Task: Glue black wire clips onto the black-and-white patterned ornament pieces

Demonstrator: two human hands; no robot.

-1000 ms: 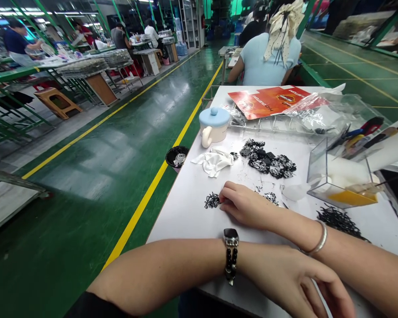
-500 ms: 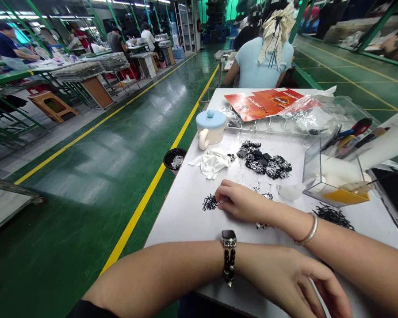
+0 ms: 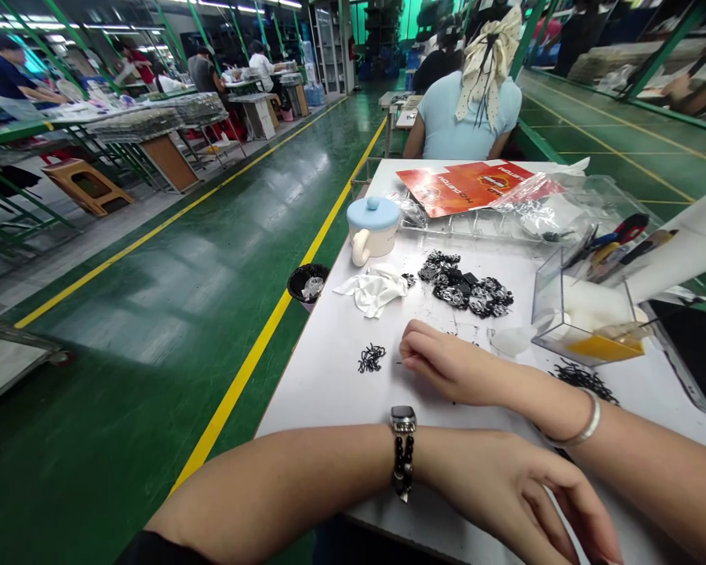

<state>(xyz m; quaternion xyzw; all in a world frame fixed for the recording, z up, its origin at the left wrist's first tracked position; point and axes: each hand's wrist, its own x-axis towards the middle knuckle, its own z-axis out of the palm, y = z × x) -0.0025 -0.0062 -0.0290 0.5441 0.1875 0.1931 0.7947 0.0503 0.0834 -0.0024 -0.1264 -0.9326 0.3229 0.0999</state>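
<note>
My right hand (image 3: 441, 357), with a silver bangle at the wrist, is closed in a pinch above the white tabletop (image 3: 323, 392). The tip of a small black piece pokes out at its fingertips. Just left of it lies a small pile of thin, curved black pieces (image 3: 372, 358). In the lower right, my left hand (image 3: 523, 486) has bent fingers, their tips partly cut off by the frame edge. Something dark shows at those tips; I cannot make it out. A watch with black beads (image 3: 403, 451) circles the left wrist.
Behind the hands lie a black-and-silver heap of parts (image 3: 467, 286), a white cloth (image 3: 376, 290) and a blue-lidded mug (image 3: 373, 224). To the right are a clear tool box (image 3: 588, 314), more black pieces (image 3: 585, 380) and a phone (image 3: 697, 345). A person (image 3: 471, 110) sits ahead.
My right hand has pulled away from the small black pile, moving right with its fingers closed. My left hand has stayed almost where it was.
</note>
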